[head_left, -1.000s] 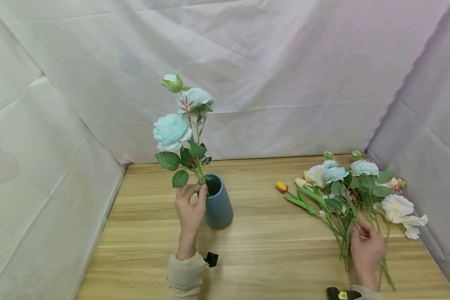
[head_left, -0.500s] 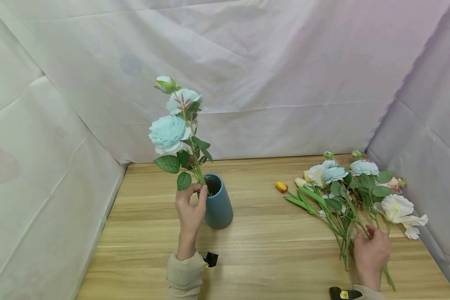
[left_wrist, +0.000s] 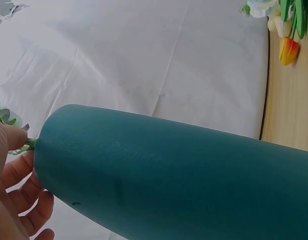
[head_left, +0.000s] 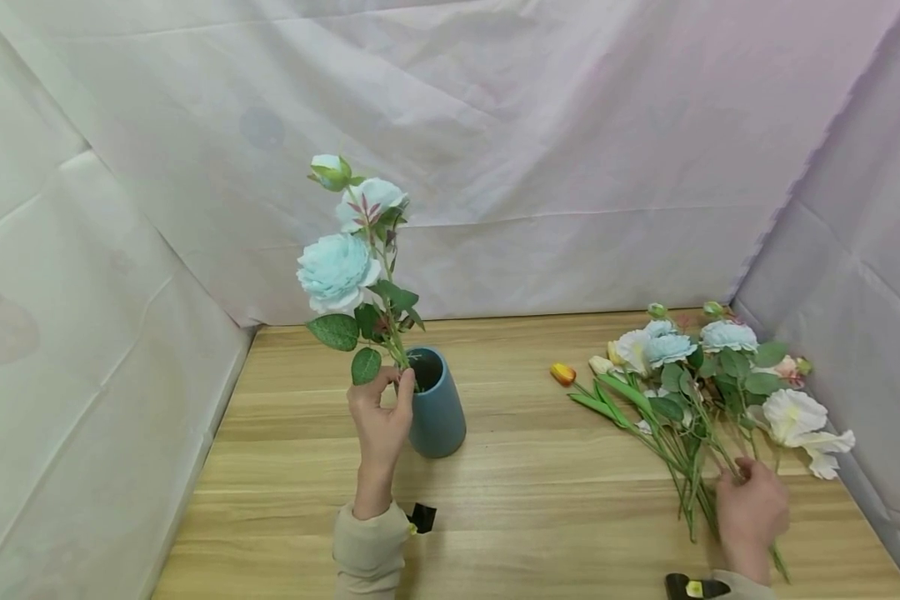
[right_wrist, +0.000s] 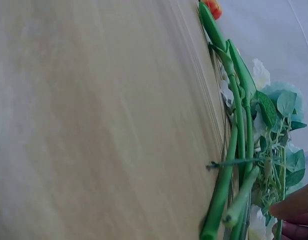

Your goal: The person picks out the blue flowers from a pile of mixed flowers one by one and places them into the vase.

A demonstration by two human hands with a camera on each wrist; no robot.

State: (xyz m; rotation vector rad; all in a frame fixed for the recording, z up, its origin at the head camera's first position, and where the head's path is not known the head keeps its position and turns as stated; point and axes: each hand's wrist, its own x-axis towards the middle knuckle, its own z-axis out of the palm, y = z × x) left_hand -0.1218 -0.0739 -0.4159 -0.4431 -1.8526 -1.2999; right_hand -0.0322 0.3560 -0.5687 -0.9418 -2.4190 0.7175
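Observation:
My left hand (head_left: 379, 421) pinches the stems of a light blue artificial peony (head_left: 337, 271) between thumb and fingers at the vase's mouth. The spray stands nearly upright, with two blooms, a bud and green leaves; its stem ends are hidden inside the blue vase (head_left: 438, 421). In the left wrist view, the fingers (left_wrist: 36, 210) lie beside the rim of the vase. My right hand (head_left: 753, 508) is at the lower stems of the flower pile. In the right wrist view its thumb (right_wrist: 294, 204) and fingers pinch a thin green stem (right_wrist: 279, 227) at the corner.
The pile on the table's right holds more blue peonies (head_left: 729, 335), white flowers (head_left: 795, 414) and an orange-yellow tulip (head_left: 562, 373). Wooden tabletop (head_left: 540, 517) stretches between vase and pile. Pale cloth (head_left: 532, 167) walls off the back and both sides.
The blue peony spray has leaned slightly left while the left hand stays at the vase's mouth. My right hand has shifted right and a little toward me along the stems.

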